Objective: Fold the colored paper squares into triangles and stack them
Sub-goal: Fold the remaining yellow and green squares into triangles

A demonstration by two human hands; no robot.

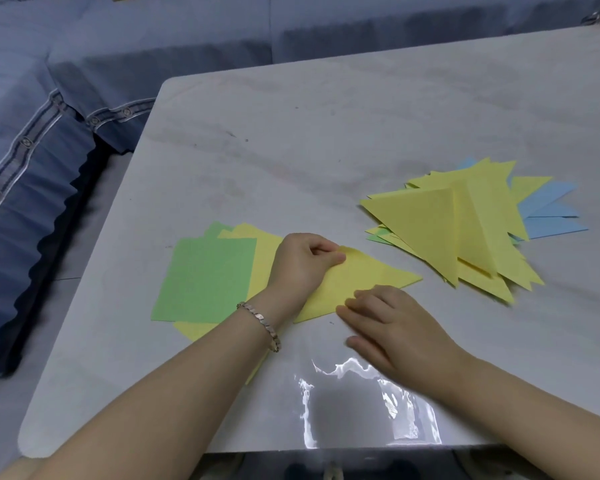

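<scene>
Head view, looking down at a pale table (326, 126) with two bare forearms reaching in from the bottom edge. Between the hands lies a yellow triangle (364, 280) of folded paper, flat on the table near its middle. The left hand (303, 266), with a metal bracelet (260, 322) on its wrist, has its fingers curled and pinches the upper corner of that triangle. The right hand (397, 329) rests with straight fingers laid flat, the fingertips pressing on the triangle's near edge.

Just left of the triangle, partly under the left wrist, sits a stack of unfolded squares (205, 278), a green sheet on top with yellow sheets showing beneath. To the right, apart from the hands, a loose pile of folded triangles (444, 230) fans out, mostly yellow, with blue triangles (551, 216) poking out on its far side. A clear plastic sleeve (361, 410) lies on the table's near edge, catching glare. Blue pleated fabric (32, 202) lies beyond the table on the left.
</scene>
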